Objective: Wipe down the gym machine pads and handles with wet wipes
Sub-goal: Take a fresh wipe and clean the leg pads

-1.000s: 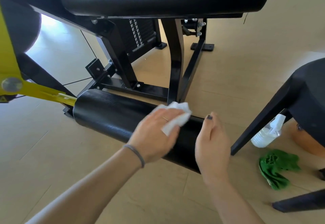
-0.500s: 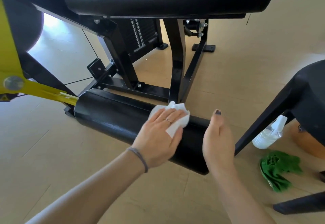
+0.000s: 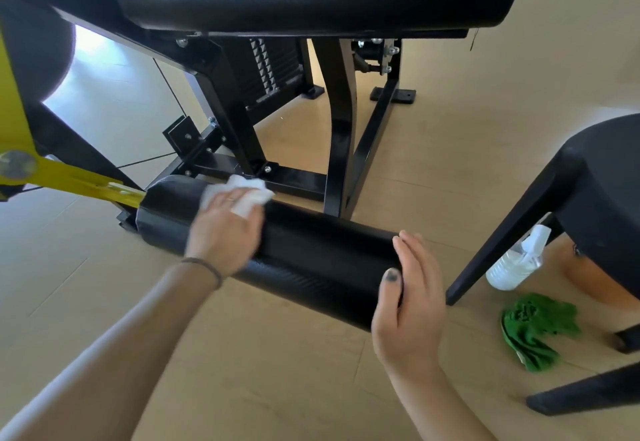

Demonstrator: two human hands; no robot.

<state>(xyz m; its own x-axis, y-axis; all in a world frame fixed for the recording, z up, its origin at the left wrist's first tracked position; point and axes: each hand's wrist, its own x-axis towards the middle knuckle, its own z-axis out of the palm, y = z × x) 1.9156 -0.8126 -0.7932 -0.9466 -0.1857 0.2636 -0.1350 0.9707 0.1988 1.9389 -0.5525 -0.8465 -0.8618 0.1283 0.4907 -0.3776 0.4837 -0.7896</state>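
- Yellow steel lever arm [image 3: 72, 181] carries the black cylindrical roller pad [image 3: 311, 260] low over the floor.
- Left hand [image 3: 221, 229] presses the white wet wipe [image 3: 242, 193] flat on the pad's left end, fingers mostly straight over it.
- Right hand [image 3: 412, 298] steadies the pad's right end, fingers loose, thumb on the face.
- Risk: the pad could spin under the wipe if that bracing slackens, leaving streaks.
- Clear plastic spray bottle [image 3: 516, 264] and crumpled green cloth [image 3: 535, 330] lie by the black stool [image 3: 588, 198].

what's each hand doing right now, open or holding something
Left hand: open, flat fingers pressing the white wipe onto the roller pad.
Right hand: open, steadying the pad's end, holding nothing.
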